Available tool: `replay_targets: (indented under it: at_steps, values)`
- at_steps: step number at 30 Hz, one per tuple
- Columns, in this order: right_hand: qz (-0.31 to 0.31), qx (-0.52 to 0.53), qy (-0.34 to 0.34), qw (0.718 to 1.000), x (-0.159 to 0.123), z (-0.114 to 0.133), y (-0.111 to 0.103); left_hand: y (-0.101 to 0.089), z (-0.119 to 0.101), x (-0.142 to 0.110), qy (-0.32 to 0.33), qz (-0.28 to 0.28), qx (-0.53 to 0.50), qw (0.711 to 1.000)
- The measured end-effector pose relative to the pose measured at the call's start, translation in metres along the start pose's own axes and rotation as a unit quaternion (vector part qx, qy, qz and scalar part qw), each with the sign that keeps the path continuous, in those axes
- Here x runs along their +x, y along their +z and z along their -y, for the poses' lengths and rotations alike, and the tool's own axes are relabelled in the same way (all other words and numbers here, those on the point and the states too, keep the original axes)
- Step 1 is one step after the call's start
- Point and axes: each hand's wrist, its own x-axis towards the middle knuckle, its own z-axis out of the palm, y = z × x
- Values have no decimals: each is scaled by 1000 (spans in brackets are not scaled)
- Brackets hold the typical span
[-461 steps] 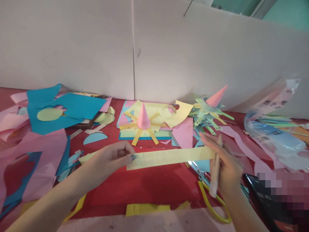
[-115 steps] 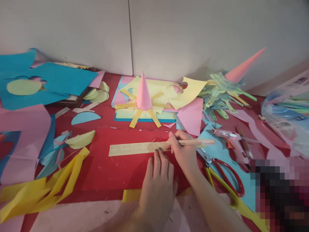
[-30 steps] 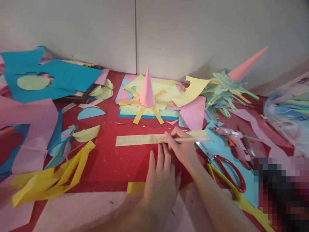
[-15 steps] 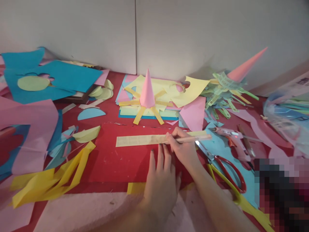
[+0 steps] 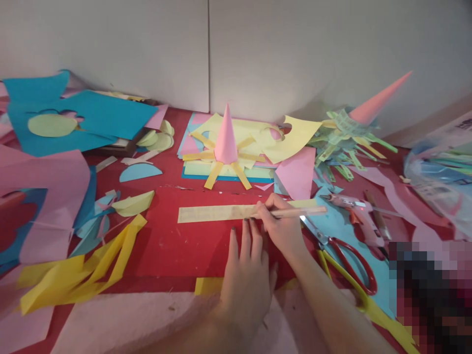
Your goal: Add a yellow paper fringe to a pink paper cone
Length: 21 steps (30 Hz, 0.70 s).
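Note:
My right hand (image 5: 282, 223) pinches a pale pencil (image 5: 298, 212), its tip down on a long cream paper strip (image 5: 206, 213). Faint marks show along the strip's left part; my hand covers some of its right part. My left hand (image 5: 247, 270) lies flat with fingers stretched, fingertips at or just below the strip's lower edge. Both rest over a red board (image 5: 173, 250). Just right of my right hand are scissors (image 5: 342, 250) with red handles. Behind the strip stands a pink paper cone (image 5: 226, 140) with yellow paper strips spread round its base.
A pink glue gun (image 5: 359, 214) lies at right, near a plastic bag (image 5: 438, 172). Another pink cone (image 5: 379, 101) leans over green strips at the back. Folded yellow strips (image 5: 84, 280), blue sheets (image 5: 114, 113) and paper scraps cover the left. A pale wall (image 5: 295, 54) closes the back.
The pencil and my right hand have shifted very slightly to the right. My left hand stays flat in nearly the same place. The whole view has moved a little.

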Motion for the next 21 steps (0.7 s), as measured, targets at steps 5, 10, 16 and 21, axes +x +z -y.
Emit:
replay_targets:
  at_steps: [5, 10, 16, 21]
  values:
    - [-24, 35, 21, 999, -1, -2, 0, 1, 0, -1, -5, -7, -4, 1000]
    - [-5, 21, 21, 1000, 0, -1, -1, 0, 0, -1, -4, -11, 4, 1000]
    - [-2, 24, 25, 999, 0, 1, -1, -1, 0, 0, -6, -11, 4, 1000]
    - [-12, 12, 24, 1000, 0, -2, 0, -1, 0, -1, -2, -9, 6, 1000]
